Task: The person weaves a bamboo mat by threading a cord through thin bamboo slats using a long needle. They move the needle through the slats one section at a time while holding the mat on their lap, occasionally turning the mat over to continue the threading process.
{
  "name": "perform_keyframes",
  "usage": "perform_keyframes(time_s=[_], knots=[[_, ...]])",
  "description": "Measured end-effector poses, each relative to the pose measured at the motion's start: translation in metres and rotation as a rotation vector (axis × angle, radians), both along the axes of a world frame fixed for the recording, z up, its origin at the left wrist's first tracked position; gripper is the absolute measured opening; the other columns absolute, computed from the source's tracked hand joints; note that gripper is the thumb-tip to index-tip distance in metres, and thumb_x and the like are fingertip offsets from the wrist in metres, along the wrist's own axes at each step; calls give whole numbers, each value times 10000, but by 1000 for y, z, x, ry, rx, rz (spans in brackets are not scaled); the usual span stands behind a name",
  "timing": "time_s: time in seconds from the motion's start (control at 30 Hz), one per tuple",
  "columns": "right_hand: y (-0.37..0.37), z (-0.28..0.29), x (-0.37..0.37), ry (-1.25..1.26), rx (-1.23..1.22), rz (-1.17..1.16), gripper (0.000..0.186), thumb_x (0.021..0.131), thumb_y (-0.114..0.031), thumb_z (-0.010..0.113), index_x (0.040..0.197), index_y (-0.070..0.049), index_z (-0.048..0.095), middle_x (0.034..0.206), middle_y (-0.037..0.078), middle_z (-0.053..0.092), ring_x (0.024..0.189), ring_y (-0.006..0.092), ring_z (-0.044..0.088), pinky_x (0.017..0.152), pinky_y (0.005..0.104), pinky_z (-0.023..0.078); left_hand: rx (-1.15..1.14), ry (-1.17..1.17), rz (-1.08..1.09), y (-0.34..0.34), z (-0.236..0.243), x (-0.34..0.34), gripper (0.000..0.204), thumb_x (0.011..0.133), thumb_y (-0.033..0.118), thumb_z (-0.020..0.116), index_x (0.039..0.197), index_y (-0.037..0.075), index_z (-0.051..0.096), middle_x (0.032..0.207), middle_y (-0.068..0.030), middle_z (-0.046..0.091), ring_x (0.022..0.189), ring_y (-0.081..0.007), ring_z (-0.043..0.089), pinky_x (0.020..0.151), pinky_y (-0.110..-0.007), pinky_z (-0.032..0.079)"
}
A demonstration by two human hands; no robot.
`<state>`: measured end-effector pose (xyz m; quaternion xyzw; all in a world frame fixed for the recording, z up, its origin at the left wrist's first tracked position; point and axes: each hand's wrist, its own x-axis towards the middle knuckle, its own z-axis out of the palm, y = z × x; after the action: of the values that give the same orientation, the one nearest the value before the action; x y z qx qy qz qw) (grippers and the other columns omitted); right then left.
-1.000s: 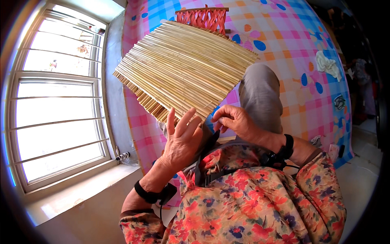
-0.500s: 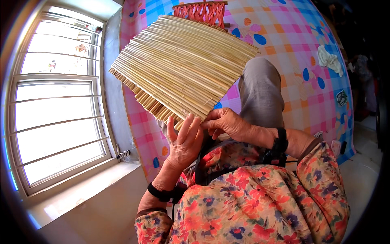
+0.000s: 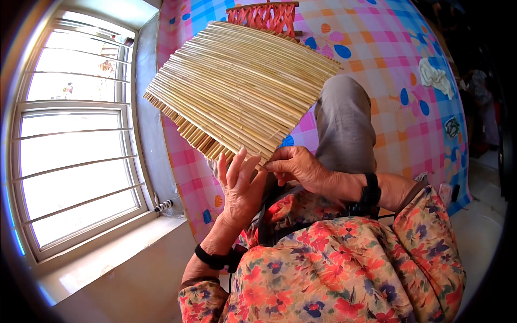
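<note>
Left hand (image 3: 239, 188) loosely spread, fingertips at the near edge of the broad, straw-coloured mat of slender sticks (image 3: 242, 89), left of the grey-trousered knee (image 3: 346, 113)! Right hand (image 3: 301, 168) bunches at its near corner; can't tell whether it's pinching.

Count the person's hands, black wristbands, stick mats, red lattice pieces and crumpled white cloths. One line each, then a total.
Hands: 2, left hand and right hand
Black wristbands: 2
Stick mat: 1, counting its visible lower layer with it; I cannot tell whether that is separate
Red lattice piece: 1
White cloth: 1
Total: 7
</note>
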<state>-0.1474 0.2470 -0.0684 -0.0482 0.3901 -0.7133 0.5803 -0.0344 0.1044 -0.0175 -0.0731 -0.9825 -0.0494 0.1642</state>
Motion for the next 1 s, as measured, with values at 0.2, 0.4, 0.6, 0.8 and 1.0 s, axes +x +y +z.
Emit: perform_keyframes(time_s=[0.2, 0.4, 0.6, 0.8, 1.0], knots=[[4, 11, -4, -32, 40, 43, 218, 876, -201, 677, 1003, -27, 647, 779, 11, 599, 681, 76, 577, 560, 217, 530, 133, 8, 3, 1, -1, -2, 197, 708, 71, 689, 901, 99, 659, 1237, -66, 515, 1293, -306, 386, 1093, -572, 243], [2, -11, -8, -187, -116, 116, 201, 899, -203, 658, 1009, -37, 626, 791, 40, 601, 669, 127, 606, 605, 266, 539, 145, -74, -42, 1, 8, -5, 238, 710, 48, 689, 941, 85, 646, 1272, -90, 501, 1308, -343, 390, 1087, -566, 263], [0, -5, -9, -191, -92, 105, 241, 901, -206, 641, 1064, -30, 627, 880, 47, 618, 752, 116, 616, 643, 290, 559, 204, -98, -26, 1, 9, -5, 278, 715, 34, 689, 987, 68, 640, 1318, -124, 460, 1322, -356, 381, 1077, -562, 278], [0, 2, -7, -49, -9, 60, 207, 898, -180, 620, 1019, -13, 628, 876, 58, 631, 762, 132, 618, 671, 311, 555, 163, -127, -33, 1, 11, -6, 263, 727, 36, 674, 988, 63, 645, 1338, -130, 443, 1331, -343, 378, 1075, -564, 275], [9, 0, -10, -41, -61, 12, 174, 904, -181, 624, 965, -19, 639, 844, 56, 636, 753, 138, 616, 722, 271, 522, 100, -242, -122, -3, 25, -14, 252, 771, 95, 641, 1021, 60, 645, 1343, -138, 448, 1317, -342, 406, 1090, -592, 240]])
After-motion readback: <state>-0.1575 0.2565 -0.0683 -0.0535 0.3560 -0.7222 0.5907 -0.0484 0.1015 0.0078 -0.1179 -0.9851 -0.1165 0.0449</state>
